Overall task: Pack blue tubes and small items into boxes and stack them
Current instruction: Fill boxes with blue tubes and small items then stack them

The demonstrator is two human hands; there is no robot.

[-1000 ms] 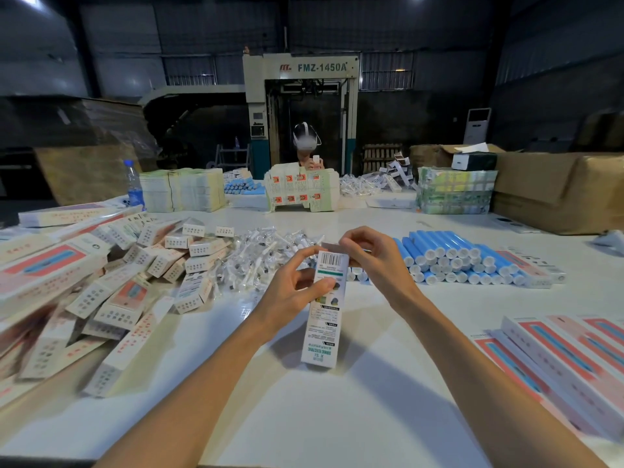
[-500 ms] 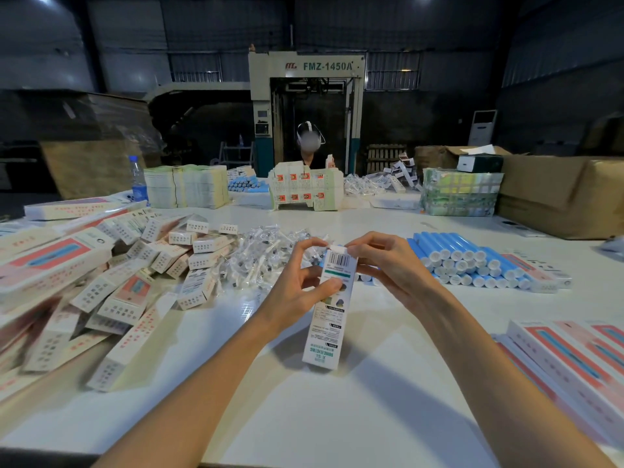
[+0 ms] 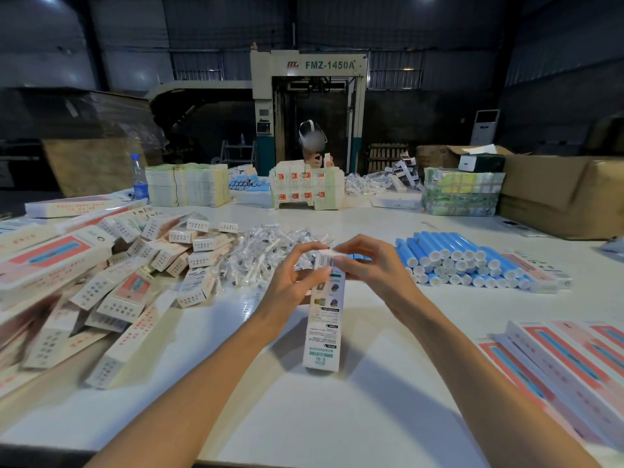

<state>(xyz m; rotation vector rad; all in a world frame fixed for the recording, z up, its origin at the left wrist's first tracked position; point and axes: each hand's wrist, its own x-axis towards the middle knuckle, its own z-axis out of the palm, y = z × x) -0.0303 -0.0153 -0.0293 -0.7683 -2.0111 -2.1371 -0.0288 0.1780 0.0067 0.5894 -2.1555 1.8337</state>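
A long white printed box (image 3: 325, 325) stands on end on the white table (image 3: 337, 417), in the middle of the head view. My left hand (image 3: 293, 282) grips its upper left side. My right hand (image 3: 368, 265) pinches the flap at its top. Blue tubes (image 3: 452, 261) with white caps lie stacked to the right of my hands. A heap of small clear-wrapped items (image 3: 266, 255) lies just behind my left hand. Whatever is inside the box is hidden.
Loose white and red boxes (image 3: 111, 282) lie heaped at the left. Flat red-and-blue boxes (image 3: 567, 363) are laid at the right front. Stacks of cartons (image 3: 189, 184), a water bottle (image 3: 139, 177) and brown cases (image 3: 557, 194) line the far side, where another person (image 3: 312, 143) works.
The box has stayed upright in my hands. My fingers have closed in on its top, and my right hand now pinches the top flap.
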